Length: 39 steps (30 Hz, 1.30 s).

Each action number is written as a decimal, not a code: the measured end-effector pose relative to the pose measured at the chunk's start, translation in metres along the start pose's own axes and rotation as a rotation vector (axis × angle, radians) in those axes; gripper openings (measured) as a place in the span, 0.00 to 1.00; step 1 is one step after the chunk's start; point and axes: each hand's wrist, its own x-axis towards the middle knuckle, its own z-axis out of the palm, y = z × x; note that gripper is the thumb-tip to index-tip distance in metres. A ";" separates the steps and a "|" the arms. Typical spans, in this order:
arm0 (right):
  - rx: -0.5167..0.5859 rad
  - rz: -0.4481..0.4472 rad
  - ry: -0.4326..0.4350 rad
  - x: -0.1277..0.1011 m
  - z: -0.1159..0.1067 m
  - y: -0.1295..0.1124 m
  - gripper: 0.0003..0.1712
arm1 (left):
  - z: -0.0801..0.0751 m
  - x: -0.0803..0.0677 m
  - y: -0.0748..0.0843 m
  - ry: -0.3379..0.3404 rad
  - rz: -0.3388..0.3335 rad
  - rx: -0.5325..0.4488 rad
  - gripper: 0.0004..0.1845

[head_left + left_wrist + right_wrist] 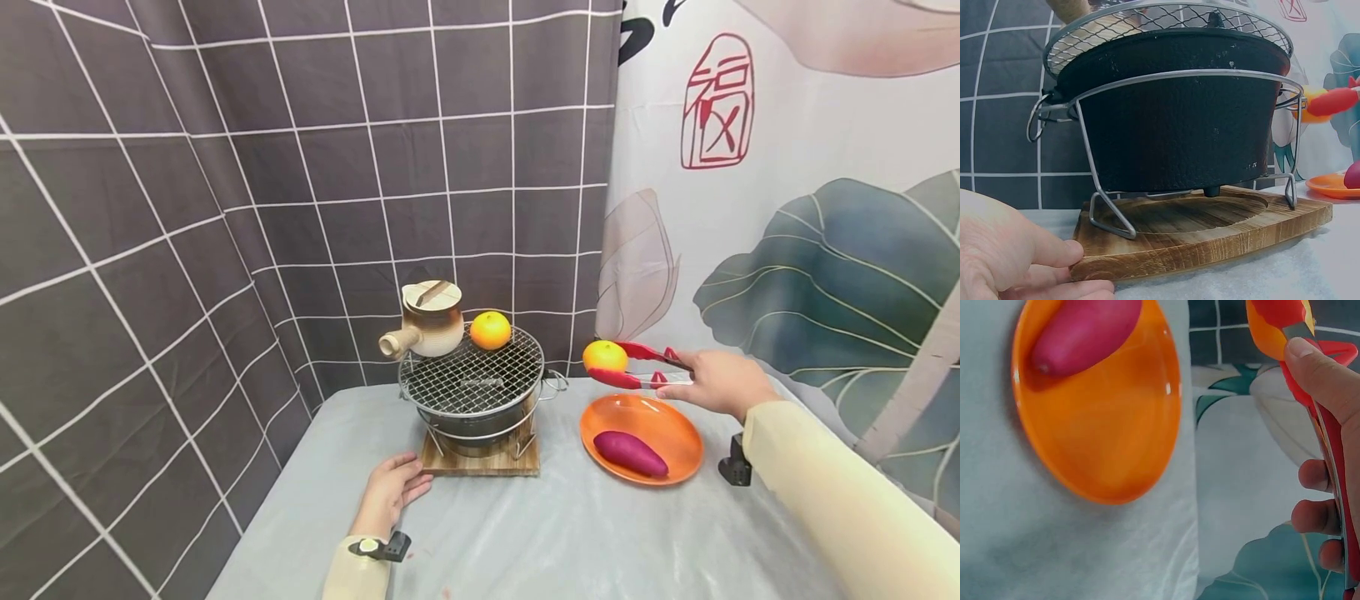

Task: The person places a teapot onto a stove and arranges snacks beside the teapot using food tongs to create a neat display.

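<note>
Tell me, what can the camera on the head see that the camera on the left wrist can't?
Only the head view shows the clay pot and an orange on the grill, plus the right hand holding red tongs around a second orange. Only the left wrist view shows the grill's black bowl up close, from the side. Both show the left hand touching the wooden board, and the orange plate.
</note>
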 end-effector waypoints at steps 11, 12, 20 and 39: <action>0.009 -0.010 0.017 0.012 -0.019 -0.019 0.64 | 0.000 0.000 -0.001 -0.003 0.001 -0.005 0.27; 0.006 -0.013 0.020 0.013 -0.020 -0.021 0.63 | 0.000 0.000 -0.001 -0.002 0.000 -0.006 0.27; -0.009 -0.037 0.061 0.020 -0.027 -0.033 0.65 | 0.000 0.001 -0.001 0.000 -0.003 0.002 0.28; -0.029 -0.128 0.106 0.027 -0.042 -0.076 0.57 | -0.001 0.000 -0.001 0.000 0.003 0.009 0.27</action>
